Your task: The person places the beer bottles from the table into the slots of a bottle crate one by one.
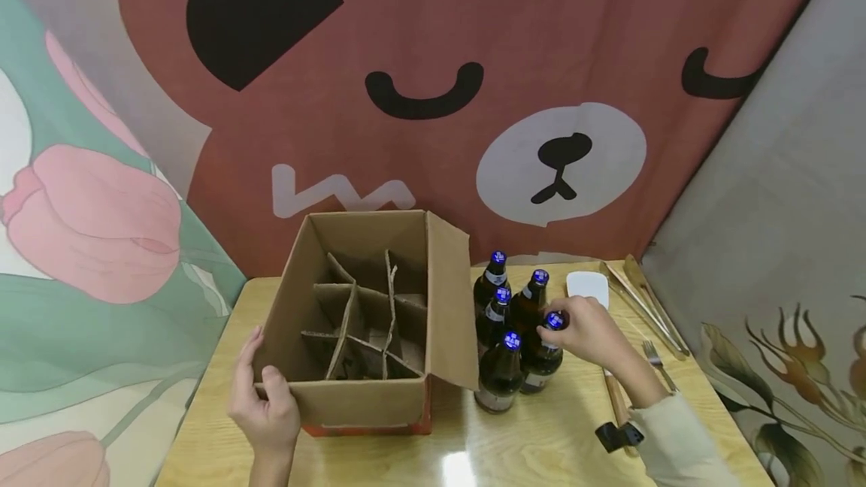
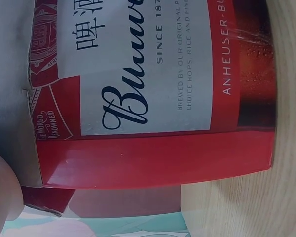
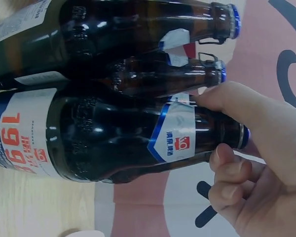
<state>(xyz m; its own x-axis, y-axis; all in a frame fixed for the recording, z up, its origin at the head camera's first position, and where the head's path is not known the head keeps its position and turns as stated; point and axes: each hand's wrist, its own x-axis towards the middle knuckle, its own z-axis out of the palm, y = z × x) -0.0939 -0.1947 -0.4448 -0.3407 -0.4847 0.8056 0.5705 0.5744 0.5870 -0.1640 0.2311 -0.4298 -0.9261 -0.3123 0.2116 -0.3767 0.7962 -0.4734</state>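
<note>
An open cardboard beer box (image 1: pixel 361 403) with crossed cardboard dividers (image 1: pixel 352 307) stands left of centre on the table. My left hand (image 1: pixel 266 408) grips its near left corner, with the thumb at the rim. Red printed sides of the box (image 2: pixel 153 160) fill the left wrist view. To the right of the box, several dark beer bottles (image 1: pixel 499 382) with blue caps stand close together. My right hand (image 1: pixel 587 331) pinches the neck of the nearer right beer bottle (image 1: pixel 541 359). White labels show on that bottle (image 3: pixel 108 133) in the right wrist view.
The box's right flap (image 1: pixel 452 303) leans outward towards the bottles. Beyond my right hand lie a white spatula head (image 1: pixel 587 288), long utensils (image 1: pixel 646 307) and a fork (image 1: pixel 656 363). A patterned curtain (image 1: pixel 433 156) hangs along the table's back edge.
</note>
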